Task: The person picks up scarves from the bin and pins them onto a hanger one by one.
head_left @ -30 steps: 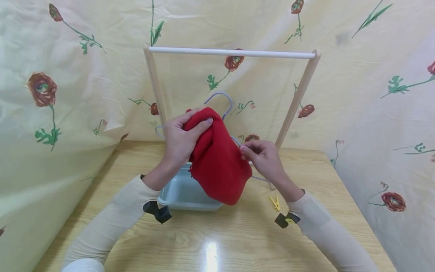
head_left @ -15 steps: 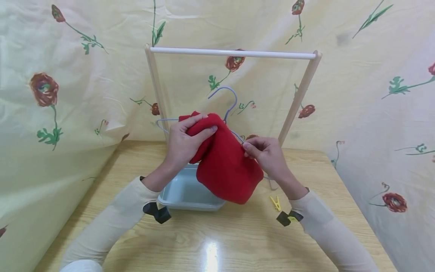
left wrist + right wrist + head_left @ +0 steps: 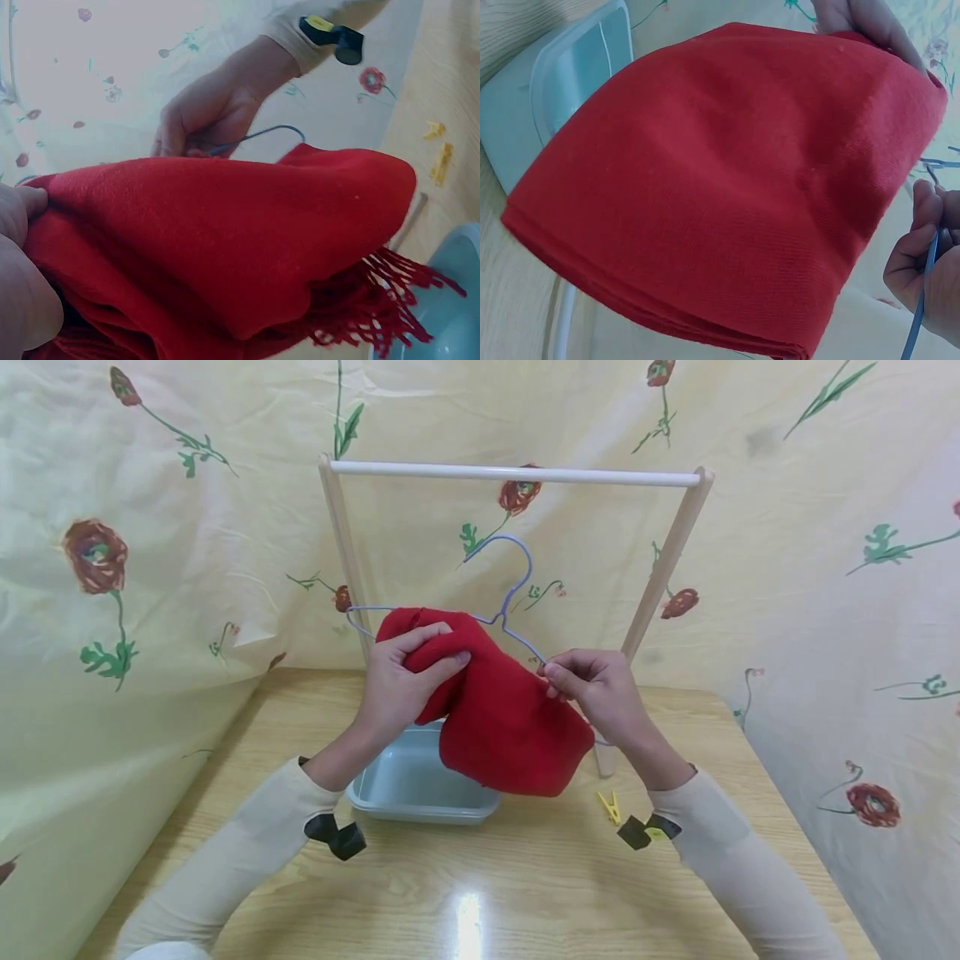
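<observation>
A folded red scarf (image 3: 517,727) hangs over a thin blue-purple wire hanger (image 3: 529,560), covering much of its frame. My left hand (image 3: 401,681) pinches the scarf's bunched upper part, thumb in front. My right hand (image 3: 600,693) pinches the hanger's right sloping arm between thumb and fingers, at the scarf's upper edge. In the right wrist view, the hanger's wire (image 3: 921,307) runs through the curled fingers of that hand (image 3: 930,262). Dark red fringe (image 3: 405,285) dangles from the scarf in the left wrist view. The hanger's hook points up and its left end sticks out past the scarf.
A pale blue plastic tub (image 3: 420,814) stands on the wooden table (image 3: 390,893) below the scarf. Behind rises a wooden rack with a white rail (image 3: 517,472). A yellow clothespin (image 3: 610,807) lies to the right. Flowered cloth (image 3: 247,527) encloses the table's sides and back.
The hanger has risen and turned more level, and its hook and both shoulders show more. The scarf has spread and shifted right. My right hand has moved slightly up and right with the wire.
</observation>
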{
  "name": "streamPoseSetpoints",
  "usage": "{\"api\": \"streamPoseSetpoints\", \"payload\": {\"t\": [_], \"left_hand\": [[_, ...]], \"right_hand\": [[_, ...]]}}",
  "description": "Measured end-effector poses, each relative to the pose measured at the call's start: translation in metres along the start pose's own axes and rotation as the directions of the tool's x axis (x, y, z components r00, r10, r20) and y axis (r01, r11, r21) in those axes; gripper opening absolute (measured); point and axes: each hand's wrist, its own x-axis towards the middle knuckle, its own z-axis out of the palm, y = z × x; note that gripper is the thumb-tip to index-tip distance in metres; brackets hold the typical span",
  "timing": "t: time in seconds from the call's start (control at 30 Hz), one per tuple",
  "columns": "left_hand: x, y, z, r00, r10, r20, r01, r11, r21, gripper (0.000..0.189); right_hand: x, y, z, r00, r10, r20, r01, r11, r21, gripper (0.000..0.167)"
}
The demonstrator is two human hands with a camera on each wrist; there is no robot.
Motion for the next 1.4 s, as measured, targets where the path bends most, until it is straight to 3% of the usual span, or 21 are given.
{"api": "streamPoseSetpoints", "payload": {"t": [0.3, 0.6, 0.9, 1.17, 1.4], "left_hand": [[0.000, -0.010, -0.010, 0.992, 0.084, 0.094, -0.092, 0.992, 0.082, 0.035], [0.005, -0.017, -0.017, 0.969, 0.156, 0.190, -0.184, 0.973, 0.139, 0.032], [0.010, -0.021, -0.023, 0.962, 0.172, 0.210, -0.224, 0.941, 0.254, 0.039], [0.015, -0.027, -0.029, 0.966, 0.138, 0.219, -0.201, 0.932, 0.300, 0.037], [0.013, -0.028, -0.027, 0.921, 0.262, 0.287, -0.364, 0.839, 0.404, 0.035]], "right_hand": [[0.001, -0.009, -0.003, 0.999, -0.034, 0.028, 0.035, 0.999, -0.026, 0.015], [0.003, -0.018, -0.009, 0.995, -0.083, 0.058, 0.086, 0.995, -0.051, 0.012], [0.005, -0.019, -0.014, 0.991, -0.094, 0.098, 0.100, 0.994, -0.054, 0.010], [0.007, -0.021, -0.017, 0.984, -0.119, 0.130, 0.123, 0.992, -0.024, 0.008], [0.011, -0.026, -0.019, 0.979, -0.137, 0.148, 0.127, 0.989, 0.073, 0.011]]}}
